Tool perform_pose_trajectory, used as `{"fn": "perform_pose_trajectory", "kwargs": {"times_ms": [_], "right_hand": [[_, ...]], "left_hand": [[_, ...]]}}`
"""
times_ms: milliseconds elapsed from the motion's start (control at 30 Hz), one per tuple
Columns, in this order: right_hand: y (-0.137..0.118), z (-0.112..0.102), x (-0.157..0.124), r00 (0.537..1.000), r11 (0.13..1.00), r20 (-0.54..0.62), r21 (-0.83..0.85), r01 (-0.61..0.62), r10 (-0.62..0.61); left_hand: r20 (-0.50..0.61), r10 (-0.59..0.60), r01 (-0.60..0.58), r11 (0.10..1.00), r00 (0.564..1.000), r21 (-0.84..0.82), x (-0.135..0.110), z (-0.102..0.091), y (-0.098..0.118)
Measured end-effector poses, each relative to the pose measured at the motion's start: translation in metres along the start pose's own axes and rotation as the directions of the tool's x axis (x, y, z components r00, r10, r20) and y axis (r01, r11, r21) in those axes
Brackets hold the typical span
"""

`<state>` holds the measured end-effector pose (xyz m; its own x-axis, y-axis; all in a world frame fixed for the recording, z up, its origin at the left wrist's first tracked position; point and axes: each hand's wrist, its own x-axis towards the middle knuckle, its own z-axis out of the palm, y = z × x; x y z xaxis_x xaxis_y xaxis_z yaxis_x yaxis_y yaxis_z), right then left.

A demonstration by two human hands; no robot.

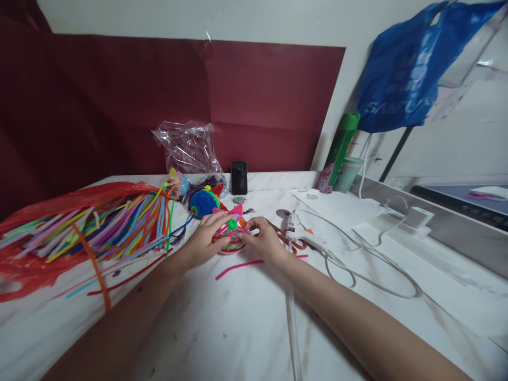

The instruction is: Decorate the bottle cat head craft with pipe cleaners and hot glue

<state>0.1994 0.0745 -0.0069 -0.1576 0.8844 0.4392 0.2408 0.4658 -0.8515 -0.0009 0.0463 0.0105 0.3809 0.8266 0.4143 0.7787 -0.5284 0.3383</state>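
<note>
Both my hands meet at a small pipe-cleaner craft [233, 233] in pink, red and green, lying on the white marble table [246, 317]. My left hand [204, 238] curls round its left side, fingers closed on it. My right hand [264, 237] pinches its right side at the pink and orange part. A loose pink pipe cleaner [238, 268] lies just in front of my hands. A blue wound ball [203, 202] with green and yellow sits right behind the craft.
A red plastic bag [43, 222] spills several coloured pipe cleaners [99, 225] at left. Orange-handled scissors [291, 241], white cables [357, 264], a charger [418, 218], a black phone [239, 177], a clear bag [190, 151], a green can [341, 145] and a blue bag [405, 74] stand behind and right.
</note>
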Motion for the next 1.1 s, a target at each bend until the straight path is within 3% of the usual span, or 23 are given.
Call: {"fn": "perform_pose_trajectory", "kwargs": {"times_ms": [833,1100], "right_hand": [[-0.003,0.003,-0.004,1.0,1.0,-0.03,0.0,-0.009,0.009],[-0.005,-0.001,-0.002,0.998,0.998,0.023,0.036,-0.056,0.055]], "left_hand": [[-0.062,-0.052,0.044,0.991,0.997,-0.129,-0.001,0.003,0.007],[-0.18,-0.076,0.048,0.987,0.981,-0.151,0.004,0.008,0.015]]}}
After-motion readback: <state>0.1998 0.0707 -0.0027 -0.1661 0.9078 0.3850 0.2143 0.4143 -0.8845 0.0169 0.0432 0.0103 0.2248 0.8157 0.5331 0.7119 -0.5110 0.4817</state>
